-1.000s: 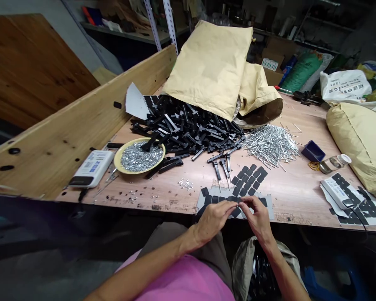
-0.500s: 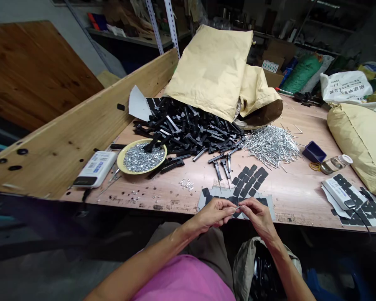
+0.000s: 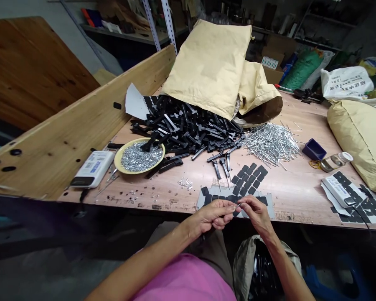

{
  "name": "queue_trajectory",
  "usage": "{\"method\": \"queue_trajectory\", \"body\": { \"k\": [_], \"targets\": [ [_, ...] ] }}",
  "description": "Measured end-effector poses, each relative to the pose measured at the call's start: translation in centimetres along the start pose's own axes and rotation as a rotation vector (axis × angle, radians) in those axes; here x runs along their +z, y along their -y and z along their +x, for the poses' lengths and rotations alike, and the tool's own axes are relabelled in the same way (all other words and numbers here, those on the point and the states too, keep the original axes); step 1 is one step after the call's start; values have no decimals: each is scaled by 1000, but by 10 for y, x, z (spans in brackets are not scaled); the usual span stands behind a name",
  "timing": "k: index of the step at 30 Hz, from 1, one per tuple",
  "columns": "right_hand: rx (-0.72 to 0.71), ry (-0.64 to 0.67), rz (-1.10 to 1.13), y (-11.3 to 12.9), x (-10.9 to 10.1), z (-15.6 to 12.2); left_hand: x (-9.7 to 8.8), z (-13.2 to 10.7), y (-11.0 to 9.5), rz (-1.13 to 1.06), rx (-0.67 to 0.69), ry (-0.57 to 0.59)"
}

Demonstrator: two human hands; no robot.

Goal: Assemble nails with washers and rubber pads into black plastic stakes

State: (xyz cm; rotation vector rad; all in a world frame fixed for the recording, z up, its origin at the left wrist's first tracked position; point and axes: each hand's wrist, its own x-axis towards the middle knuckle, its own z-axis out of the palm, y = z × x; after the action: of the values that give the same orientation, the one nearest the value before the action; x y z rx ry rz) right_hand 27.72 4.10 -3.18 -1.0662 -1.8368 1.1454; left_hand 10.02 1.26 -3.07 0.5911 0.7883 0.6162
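Left of the grey sheet [image 3: 270, 208], I see a yellow bowl [image 3: 117, 164] of metal bits [image 3: 141, 158]. Over the sheet's near edge, the left hand [image 3: 217, 214] pinches what looks like a slim metal pin [image 3: 238, 205], mostly covered; the right hand [image 3: 255, 212] pinches its other end. Beyond the sheet, rightward, lie loose rods [image 3: 272, 144].

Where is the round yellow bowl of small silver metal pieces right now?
In the head view, the round yellow bowl is on the left of the pinkish-brown tabletop, between the white, dark-ended rectangular box and the heap of black plastic parts.
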Motion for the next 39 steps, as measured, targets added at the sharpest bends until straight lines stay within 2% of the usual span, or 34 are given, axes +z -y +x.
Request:
{"method": "queue_trajectory", "body": {
  "k": [2,5,7,8,10,13,15,18,20,22,26,28,31,35,37,39],
  "targets": [
    [-20,-33,-67,2,2,0,4,0,3,162,143,-139],
    [-99,-104,-242,6,8,-1,12,-1,10,501,488,-389],
    [-144,-141,-367,7,11,-2,16,-1,15,640,642,-446],
    [-155,-157,-428,8,12,-3,17,-1,16,666,673,-447],
    [-144,-199,-522,7,10,-5,17,1,16,623,636,-448],
    [-41,-343,-509,7,6,-9,15,6,11,285,456,-415],
    [76,-385,-380,7,6,-13,15,10,7,-37,378,-351],
    [209,-285,-100,7,18,-20,18,16,4,-372,321,-292],
    [239,-245,68,5,28,-22,22,21,6,-464,292,-312],
    [270,-264,174,2,36,-21,24,26,10,-485,296,-348],
    [334,-276,210,-2,36,-15,25,37,17,-391,391,-427],
    [313,-262,120,-7,30,-12,23,43,19,-322,435,-471],
    [194,-285,-172,-21,7,0,19,49,18,-199,429,-511],
    [-72,-394,-758,-55,-48,30,6,47,20,54,468,-555],
    [-179,-362,-1053,-74,-77,48,-4,43,27,205,539,-627],
    [-252,-290,-1245,-91,-97,62,-17,39,37,333,614,-741]
  ]
}}
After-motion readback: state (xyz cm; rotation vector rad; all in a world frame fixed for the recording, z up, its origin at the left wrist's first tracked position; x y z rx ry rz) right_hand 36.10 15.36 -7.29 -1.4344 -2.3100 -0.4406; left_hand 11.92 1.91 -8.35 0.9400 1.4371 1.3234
